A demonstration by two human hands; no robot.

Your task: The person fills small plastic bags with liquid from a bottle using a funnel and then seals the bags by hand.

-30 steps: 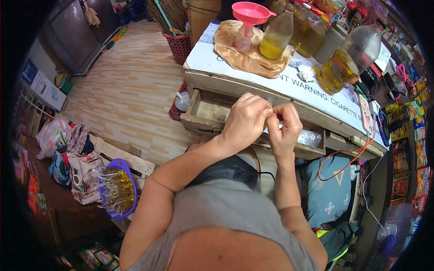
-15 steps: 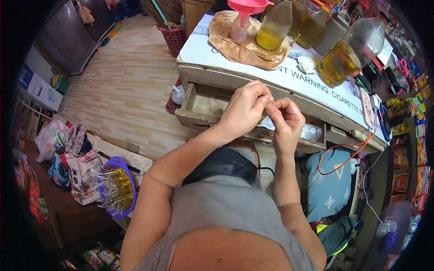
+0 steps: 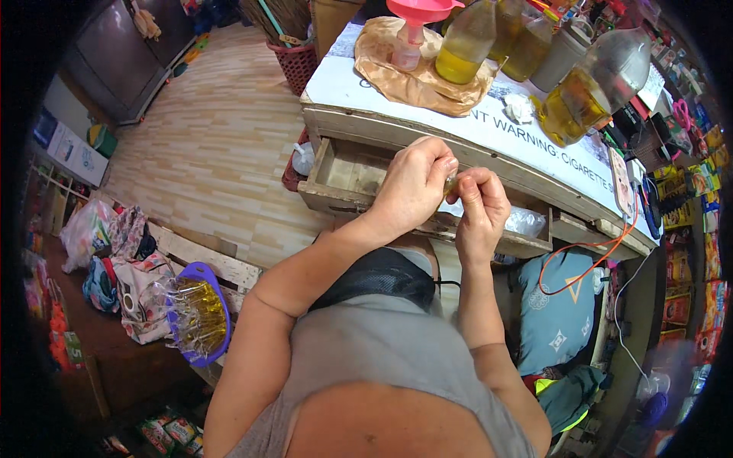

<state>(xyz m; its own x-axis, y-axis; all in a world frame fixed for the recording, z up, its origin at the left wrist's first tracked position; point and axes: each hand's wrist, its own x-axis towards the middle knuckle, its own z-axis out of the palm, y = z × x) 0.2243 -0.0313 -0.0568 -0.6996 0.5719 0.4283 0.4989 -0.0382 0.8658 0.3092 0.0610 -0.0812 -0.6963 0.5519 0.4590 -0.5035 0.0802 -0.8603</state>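
In front of the wooden desk [image 3: 366, 126], above its pulled-out drawer [image 3: 336, 197], both my hands are pinched close together. Between their fingertips shows a scrap of a small clear plastic bag [image 3: 450, 183] with a yellowish tint; most of it is hidden behind the fingers. My left hand [image 3: 412, 187] is closed on one side of the bag, thumb against fingers. My right hand [image 3: 482, 200] grips the other side with curled fingers. Clear plastic [image 3: 527, 221] lies in the drawer's right part. On my left, a purple basket [image 3: 223, 305] holds several clear bags of yellow liquid.
On the desk top stand a pink funnel [image 3: 424, 9] over a small container, a bottle of yellow oil [image 3: 466, 46] on brown paper [image 3: 382, 80], and a large tilted oil bottle [image 3: 595, 91]. An orange cable [image 3: 584, 278] hangs at the right. A maroon basket [image 3: 294, 67] stands behind.
My hands have drawn slightly apart, the right one shifting a little left and down, and more of the clear bag shows between the fingertips.
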